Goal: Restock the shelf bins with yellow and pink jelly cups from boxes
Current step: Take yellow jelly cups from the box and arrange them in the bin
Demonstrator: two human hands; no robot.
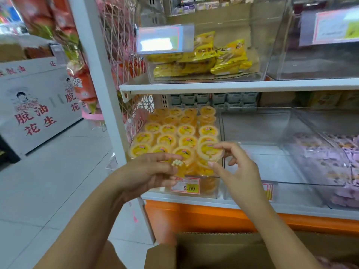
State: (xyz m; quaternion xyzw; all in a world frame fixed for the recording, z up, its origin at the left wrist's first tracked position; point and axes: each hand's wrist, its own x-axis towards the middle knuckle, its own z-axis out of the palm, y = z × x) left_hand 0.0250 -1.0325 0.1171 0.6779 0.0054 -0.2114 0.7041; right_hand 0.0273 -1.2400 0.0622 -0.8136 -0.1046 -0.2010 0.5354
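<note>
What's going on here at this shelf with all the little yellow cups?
A person is restocking a white shop shelf. Their right hand pinches a round yellow jelly cup with a printed lid over the front right corner of a clear plastic bin already packed with rows of the same cups. Their left hand grips what looks like another yellow cup at the bin's front edge. An open brown cardboard box sits below, in front of the shelf.
</note>
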